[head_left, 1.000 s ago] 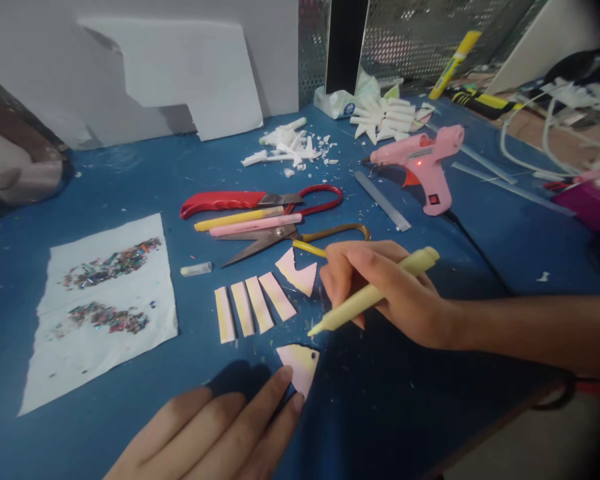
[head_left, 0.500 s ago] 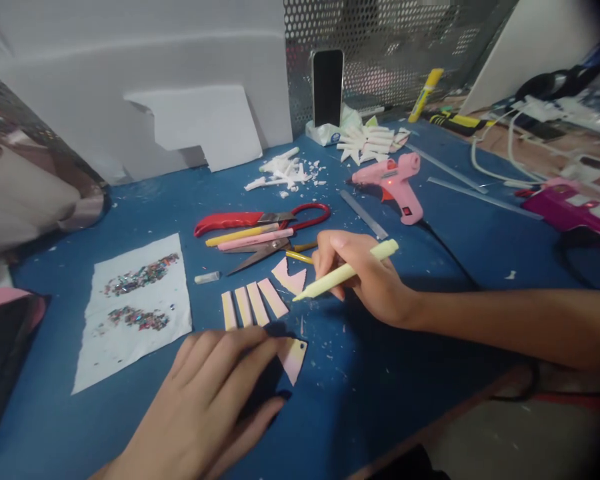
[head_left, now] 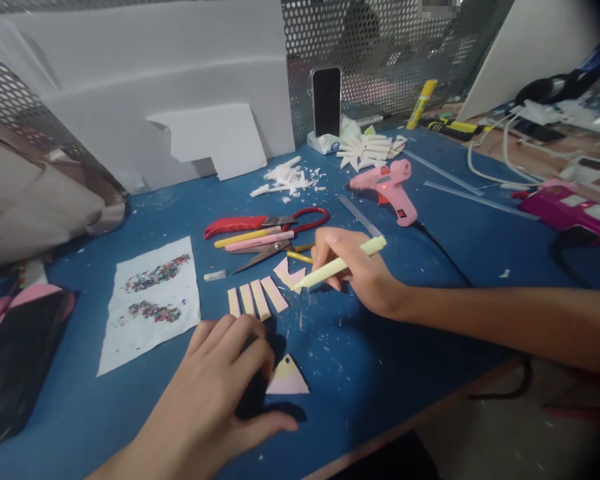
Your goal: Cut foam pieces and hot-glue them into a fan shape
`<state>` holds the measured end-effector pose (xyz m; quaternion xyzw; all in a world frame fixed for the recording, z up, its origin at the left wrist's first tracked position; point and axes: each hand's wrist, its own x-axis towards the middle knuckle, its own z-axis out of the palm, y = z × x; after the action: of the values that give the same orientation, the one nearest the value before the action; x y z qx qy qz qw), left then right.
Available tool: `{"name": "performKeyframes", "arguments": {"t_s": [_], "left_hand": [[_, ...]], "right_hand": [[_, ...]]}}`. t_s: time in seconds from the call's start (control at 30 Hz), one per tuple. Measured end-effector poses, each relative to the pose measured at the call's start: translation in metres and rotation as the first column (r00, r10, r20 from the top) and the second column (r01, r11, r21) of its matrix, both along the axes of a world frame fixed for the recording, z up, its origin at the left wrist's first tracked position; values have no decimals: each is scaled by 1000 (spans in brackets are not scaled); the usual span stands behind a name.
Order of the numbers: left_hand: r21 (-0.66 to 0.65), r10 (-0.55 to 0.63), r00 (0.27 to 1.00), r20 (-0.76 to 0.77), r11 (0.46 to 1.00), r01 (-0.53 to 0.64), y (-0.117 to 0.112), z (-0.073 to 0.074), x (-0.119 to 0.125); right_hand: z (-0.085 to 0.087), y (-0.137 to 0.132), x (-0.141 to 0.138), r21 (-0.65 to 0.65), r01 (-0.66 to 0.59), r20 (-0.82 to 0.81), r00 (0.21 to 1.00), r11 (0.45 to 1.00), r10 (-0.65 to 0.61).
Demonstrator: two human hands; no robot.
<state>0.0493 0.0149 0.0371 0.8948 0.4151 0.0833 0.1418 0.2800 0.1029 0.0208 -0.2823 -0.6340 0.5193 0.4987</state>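
In the head view, pinches a pale-yellow marker (head_left: pixel 325 272) in the grip of the right hand (head_left: pixel 357 273), tilted with the tip down and to the left, at the lower edge of a notched pink paper piece (head_left: pixel 284 269); cannot tell whether touching it. Holds the left hand (head_left: pixel 215 387) with the grip spread, palm down and thumb well apart from the curled fingers, over the blue table (head_left: pixel 360 373). Has a triangular pink-and-yellow piece (head_left: pixel 289 381) with a small dark dot near the top lying flat between thumb and fingers, just beside the index finger; cannot tell whether in contact. Shows four pink-and-yellow strips (head_left: pixel 275 295) just beyond the left fingers, set side by side to the left of the notched piece. Has a small pale cap (head_left: pixel 215 275) beyond the strips, and near it a yellow pen (head_left: pixel 247 238) and a pink pen (head_left: pixel 260 241), next to dark-bladed scissors (head_left: pixel 263 257) and a red-handled cutting tool (head_left: pixel 235 225). Has at left a white sheet (head_left: pixel 145 337) bearing two heaps of glittery flakes (head_left: pixel 160 275). Farther back, shows white scraps (head_left: pixel 287 177), a pink glue gun (head_left: pixel 387 185) with a red light lit, and an upright phone (head_left: pixel 327 100).
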Motion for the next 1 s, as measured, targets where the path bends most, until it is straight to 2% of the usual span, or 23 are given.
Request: {"name": "performKeyframes", "arguments": {"t_s": [0.13, 0.27, 0.43, 0.53, 0.83, 1.0], "left_hand": [[-87, 12, 999, 43, 996, -9, -4, 9, -3], [-109, 39, 998, 38, 993, -35, 2, 14, -11], [-242, 20, 998, 63, 970, -4, 10, 13, -15], [-277, 43, 994, 105, 961, -13, 9, 11, -15], [-147, 19, 994, 112, 989, -3, 7, 7, -10], [-109, -84, 991, 100, 990, 94, 14, 7, -8]], "right_hand": [[0, 1, 0, 4, 2, 3, 1000, 1000, -2], [0, 0, -1, 3, 1, 12, 1000, 1000, -1], [0, 1, -1, 4, -4, 22, 1000, 1000, 4], [0, 2, 0, 4, -4, 26, 1000, 1000, 4], [1, 1, 1, -8, -11, 43, 999, 1000, 11], [1, 1, 1, -11, -16, 45, 999, 1000, 16]]}}
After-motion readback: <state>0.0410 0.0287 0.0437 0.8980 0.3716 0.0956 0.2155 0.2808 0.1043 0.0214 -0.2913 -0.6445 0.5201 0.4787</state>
